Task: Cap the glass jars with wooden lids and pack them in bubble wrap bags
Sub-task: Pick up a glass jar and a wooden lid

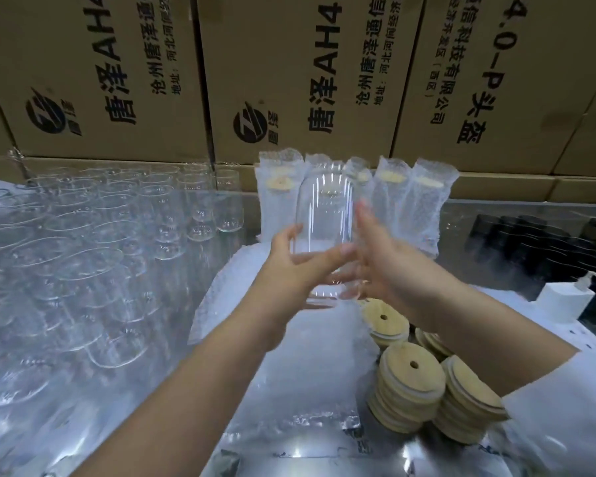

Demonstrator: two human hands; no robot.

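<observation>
Cartons: printed cardboard cartons [289, 80] wall off the back of the bench.
Jar stock: uncapped glass jars [83, 253] crowd the left side, packed close together.
Bags: flat bubble wrap bags [217, 304] lie piled at centre, below the hands.
Packed row: bagged jars [424, 208], lids on, stand upright against the cartons.
Lids: wooden lids [406, 390] sit in stacks at right, beside the right forearm.
Held jar: the held jar [324, 208] is up in the air between both hands, with no lid. Because of blur, we cannot tell which end faces us.
Left hand: the left hand [293, 266] has fingers and thumb wrapped round the jar's lower part.
Right hand: the right hand [386, 259] has straight fingers, seemingly flat against the jar's side.
Risk: we judge that only one hand truly grips the smooth glass. A slip could send it into the jar stock, and a reaching sleeve could topple the lids.
</observation>
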